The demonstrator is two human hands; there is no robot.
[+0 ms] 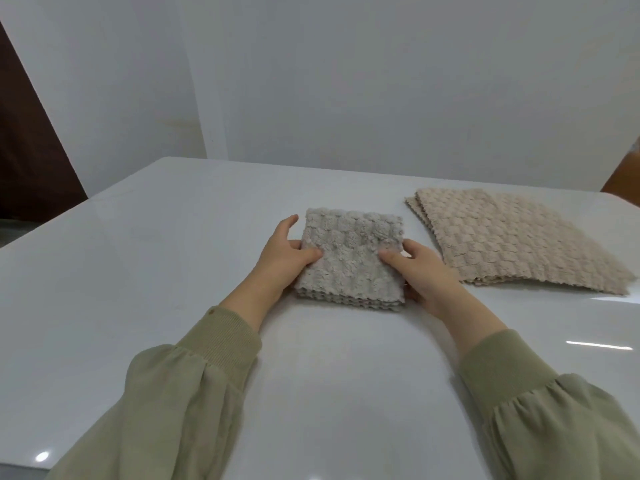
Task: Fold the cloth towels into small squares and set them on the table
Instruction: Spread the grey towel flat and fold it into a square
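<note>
Grey, folded: holding the towel (351,258) in left grip (284,258) and right grip (426,271); ideally pressing layers flat, squaring edges.

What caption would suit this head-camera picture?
Left hand and right hand hold a folded grey towel on the white table, beside stacked beige towels.

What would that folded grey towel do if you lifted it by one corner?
Probably it would flop open: the folded grey towel is soft, fluffy cloth in loose stacked layers. It looks light for its size. On the glossy table it would likely slide easily.
</note>
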